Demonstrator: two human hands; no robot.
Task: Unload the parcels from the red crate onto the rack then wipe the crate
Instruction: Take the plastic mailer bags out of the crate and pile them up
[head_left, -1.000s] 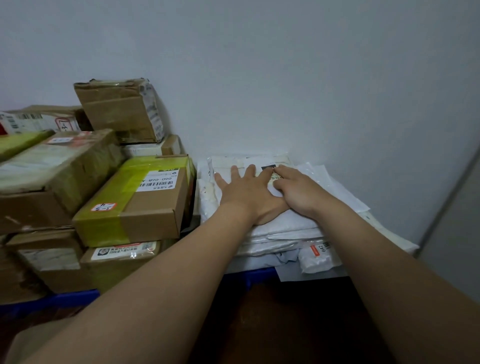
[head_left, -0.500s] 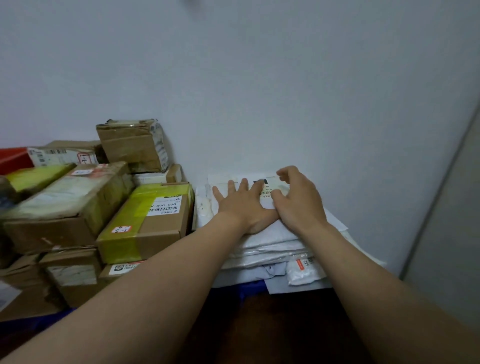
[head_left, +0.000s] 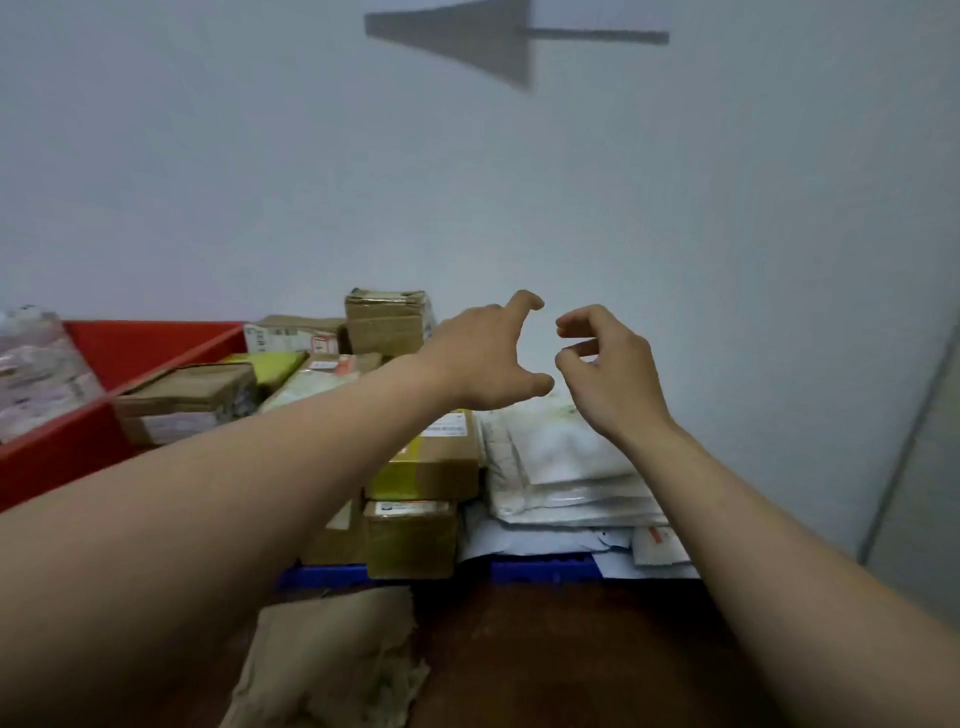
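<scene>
The red crate (head_left: 130, 353) sits at the left edge of the frame, mid-height, partly behind the left forearm. A blurred, plastic-wrapped parcel (head_left: 36, 374) shows at its far left end. Just right of the crate, cardboard boxes (head_left: 387, 322) are stacked against the wall (head_left: 467, 182), some with yellow tape and white labels. Right of them, at centre, a pile of white mailer bags (head_left: 561, 467) lies on the blue rack (head_left: 540, 569), whose front edge shows below.

Both hands hang in the air above that pile, touching nothing. The left hand (head_left: 483, 358) has its grip spread, fingers curved and thumb wide. The right hand (head_left: 613, 374), just beside it, has a loose, empty grip, with the fingers half curled and a gap to the thumb. Crumpled brown paper (head_left: 332, 660) fills the lower centre.
</scene>
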